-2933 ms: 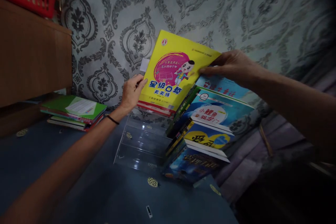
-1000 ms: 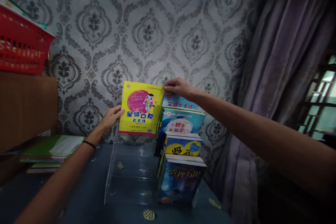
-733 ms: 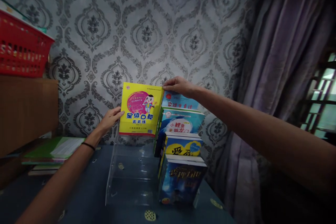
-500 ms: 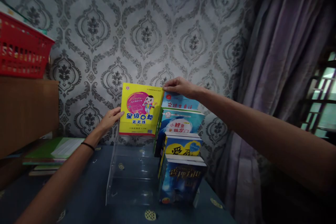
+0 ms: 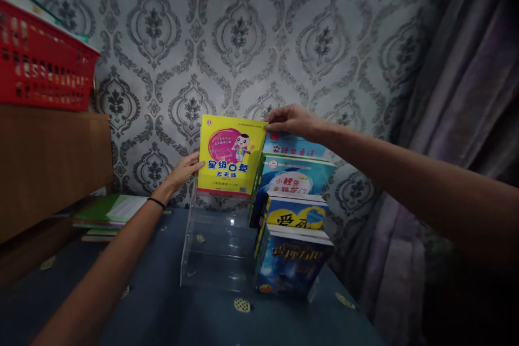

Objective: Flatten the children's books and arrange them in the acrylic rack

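Note:
A yellow workbook with a cartoon child on its cover stands upright at the back left of a clear tiered rack. My left hand grips its left edge, while my right hand pinches its upper right corner. To the right on the rack's tiers stand a light-blue book, a teal book, a blue-and-yellow book and, in front, a dark blue book. Part of the light-blue book is hidden behind my right hand and the teal book.
A red basket sits on a brown box at the left. Green-covered books lie flat on the dark blue tablecloth. Patterned wallpaper backs the table, and a curtain hangs at the right.
The whole view has shifted, so everything appears further right and slightly higher. Both hands keep their hold on the yellow workbook, which stays at the rack's back left.

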`<state>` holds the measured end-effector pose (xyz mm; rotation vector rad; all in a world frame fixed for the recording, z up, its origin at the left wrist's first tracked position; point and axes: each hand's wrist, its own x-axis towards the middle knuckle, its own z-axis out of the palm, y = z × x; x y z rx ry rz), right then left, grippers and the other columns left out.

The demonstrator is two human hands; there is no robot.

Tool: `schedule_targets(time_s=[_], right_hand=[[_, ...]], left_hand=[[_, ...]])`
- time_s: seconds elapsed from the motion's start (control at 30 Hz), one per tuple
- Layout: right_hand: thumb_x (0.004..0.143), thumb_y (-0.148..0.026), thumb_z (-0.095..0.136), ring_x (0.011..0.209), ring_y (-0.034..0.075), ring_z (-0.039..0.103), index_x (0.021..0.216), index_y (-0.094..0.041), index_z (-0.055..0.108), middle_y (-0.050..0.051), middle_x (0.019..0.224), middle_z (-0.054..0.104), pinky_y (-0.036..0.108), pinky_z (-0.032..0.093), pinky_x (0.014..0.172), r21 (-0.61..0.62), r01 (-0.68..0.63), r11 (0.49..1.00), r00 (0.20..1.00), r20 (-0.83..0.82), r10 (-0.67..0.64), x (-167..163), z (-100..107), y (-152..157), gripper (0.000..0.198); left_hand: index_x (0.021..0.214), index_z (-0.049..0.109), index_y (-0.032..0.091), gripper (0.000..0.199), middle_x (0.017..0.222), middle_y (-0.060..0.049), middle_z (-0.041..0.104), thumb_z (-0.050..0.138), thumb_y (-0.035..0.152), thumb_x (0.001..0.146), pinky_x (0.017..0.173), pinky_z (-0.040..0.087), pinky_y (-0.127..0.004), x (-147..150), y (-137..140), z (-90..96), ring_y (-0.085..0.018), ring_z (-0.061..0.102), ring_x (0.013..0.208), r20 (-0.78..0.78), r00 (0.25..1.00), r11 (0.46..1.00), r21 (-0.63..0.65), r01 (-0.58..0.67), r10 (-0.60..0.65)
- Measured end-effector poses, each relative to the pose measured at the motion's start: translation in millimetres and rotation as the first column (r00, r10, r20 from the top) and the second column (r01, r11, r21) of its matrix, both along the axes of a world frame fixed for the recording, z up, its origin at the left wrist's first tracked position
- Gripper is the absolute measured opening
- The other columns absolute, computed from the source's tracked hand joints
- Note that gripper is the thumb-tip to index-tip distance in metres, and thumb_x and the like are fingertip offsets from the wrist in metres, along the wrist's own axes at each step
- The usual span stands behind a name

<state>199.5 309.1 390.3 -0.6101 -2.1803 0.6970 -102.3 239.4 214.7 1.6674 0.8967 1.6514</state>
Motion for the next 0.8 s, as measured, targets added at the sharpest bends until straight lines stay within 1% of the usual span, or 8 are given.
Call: schedule_targets(time_s=[0.13,0.27,0.4,0.53,0.67,0.8], right_hand=[[0.067,-0.029,0.092,0.053,0.011,0.059,0.067,-0.022,0.071,-0.001,0.061,0.068,0.026,0.053,0.051,0.039,0.018,0.999,0.999,0.043,-0.02,-0.4,0.4,-1.6,0.022],[0.066,-0.031,0.093,0.054,0.013,0.06,0.068,-0.023,0.069,0.001,0.061,0.068,0.027,0.052,0.05,0.036,0.014,0.999,0.999,0.047,-0.015,-0.9,0.5,0.2,0.025],[0.065,-0.026,0.092,0.054,0.013,0.06,0.071,-0.022,0.067,0.0,0.062,0.069,0.026,0.049,0.049,0.018,0.006,1.0,0.999,0.035,-0.007,-1.6,0.3,0.0,0.025],[0.068,-0.022,0.088,0.055,0.014,0.059,0.08,-0.023,0.07,0.0,0.064,0.071,0.025,0.046,0.049,0.015,0.011,1.0,0.998,0.059,-0.012,-1.0,0.8,-3.5,0.022],[0.073,-0.03,0.084,0.057,0.013,0.058,0.077,-0.021,0.073,0.001,0.068,0.071,0.025,0.046,0.052,0.053,0.028,0.998,0.995,0.094,-0.033,0.5,1.3,-5.5,0.016],[0.08,-0.036,0.078,0.056,0.011,0.054,0.078,-0.017,0.073,0.0,0.064,0.067,0.022,0.042,0.05,0.116,0.031,0.993,0.988,0.145,-0.047,2.0,1.4,-6.1,0.02]], left_hand=[[0.117,0.071,0.017,0.066,0.11,-0.012,0.078,0.085,0.054,0.064,0.089,0.058,-0.04,-0.4,-0.3,-3.2,-0.033,0.071,0.108,0.018,1.0,1.0,-0.012,-0.014,0.014],[0.113,0.072,0.017,0.063,0.115,-0.012,0.077,0.087,0.053,0.063,0.09,0.058,-0.039,-1.7,-1.9,-4.9,-0.033,0.07,0.11,0.037,0.999,1.0,-0.022,-0.023,0.023],[0.115,0.072,0.017,0.065,0.11,-0.012,0.078,0.085,0.055,0.064,0.09,0.058,-0.042,-0.4,-3.4,-4.9,-0.034,0.071,0.108,0.015,1.0,1.0,-0.023,0.018,-0.018],[0.115,0.073,0.016,0.067,0.106,-0.012,0.079,0.085,0.058,0.064,0.092,0.058,-0.043,1.8,-4.4,-5.6,-0.034,0.072,0.105,0.013,1.0,1.0,-0.014,0.025,-0.025],[0.116,0.073,0.015,0.069,0.104,-0.012,0.079,0.084,0.061,0.065,0.092,0.058,-0.044,2.2,-4.7,-6.7,-0.034,0.072,0.104,0.001,1.0,0.999,-0.035,0.024,-0.024],[0.119,0.07,0.013,0.07,0.107,-0.013,0.078,0.08,0.063,0.069,0.092,0.058,-0.045,0.9,-3.6,-7.6,-0.033,0.072,0.103,-0.025,1.0,0.999,-0.051,0.008,-0.009]])
